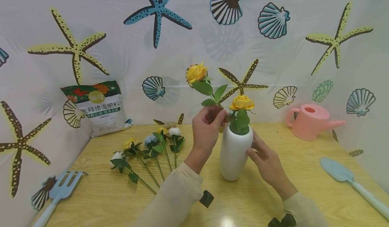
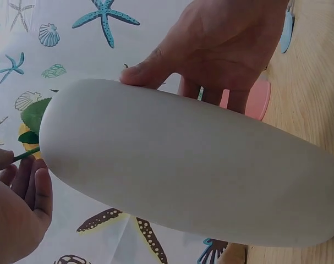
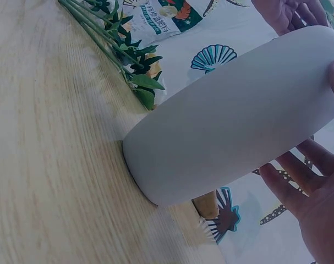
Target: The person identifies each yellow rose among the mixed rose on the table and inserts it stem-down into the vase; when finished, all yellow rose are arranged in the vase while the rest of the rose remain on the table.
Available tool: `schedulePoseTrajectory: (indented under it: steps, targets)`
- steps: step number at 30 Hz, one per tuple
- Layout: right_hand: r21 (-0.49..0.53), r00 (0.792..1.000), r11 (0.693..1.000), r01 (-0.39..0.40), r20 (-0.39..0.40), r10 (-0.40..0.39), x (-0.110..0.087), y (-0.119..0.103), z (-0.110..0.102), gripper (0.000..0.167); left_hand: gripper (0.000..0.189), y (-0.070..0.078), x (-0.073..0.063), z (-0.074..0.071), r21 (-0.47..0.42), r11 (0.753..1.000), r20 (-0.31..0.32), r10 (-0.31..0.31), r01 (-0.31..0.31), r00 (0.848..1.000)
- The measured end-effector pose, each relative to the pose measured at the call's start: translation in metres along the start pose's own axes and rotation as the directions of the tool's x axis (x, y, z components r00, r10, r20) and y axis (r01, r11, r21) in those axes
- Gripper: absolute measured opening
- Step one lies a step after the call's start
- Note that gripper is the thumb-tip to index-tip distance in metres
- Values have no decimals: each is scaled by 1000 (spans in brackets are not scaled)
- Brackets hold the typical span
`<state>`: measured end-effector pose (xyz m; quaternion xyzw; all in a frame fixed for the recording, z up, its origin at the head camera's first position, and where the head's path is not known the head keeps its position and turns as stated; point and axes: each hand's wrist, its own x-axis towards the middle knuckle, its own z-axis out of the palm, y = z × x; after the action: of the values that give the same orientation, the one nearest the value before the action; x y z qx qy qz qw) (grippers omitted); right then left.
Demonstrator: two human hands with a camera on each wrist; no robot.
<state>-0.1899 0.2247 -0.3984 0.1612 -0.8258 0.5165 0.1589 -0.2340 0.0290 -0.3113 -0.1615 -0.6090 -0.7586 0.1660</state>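
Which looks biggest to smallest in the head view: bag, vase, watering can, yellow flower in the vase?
1. Bag
2. Vase and watering can: too alike to rank
3. Yellow flower in the vase

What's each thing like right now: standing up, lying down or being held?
Upper yellow rose, held by the left hand
White vase, standing, held by the right hand
Lower yellow rose, in the vase
Loose flowers, lying down
Pink watering can, standing, not held
Blue fork, lying down
Blue shovel, lying down
Bag, standing up; can't tell if it's sealed
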Motion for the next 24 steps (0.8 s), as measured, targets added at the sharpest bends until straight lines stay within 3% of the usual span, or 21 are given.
schedulePoseTrajectory:
  steps: [6,12,19,24]
  targets:
    - [-6,1000,1000,-21,5,21,0,-2,0,61,15,3,-3,-2,6,999,-4,-46,46,999]
    - [-8,1000,1000,-13,-9,13,0,0,-1,60,17,5,-5,-2,-48,996,-9,-70,69,998]
    - [8,1000,1000,-10,-3,10,0,1,0,61,14,1,-7,-3,-90,995,-33,-42,39,999]
    - [14,1000,1000,-5,-10,5,0,1,0,60,13,-2,-8,-4,-29,995,-47,-98,97,994]
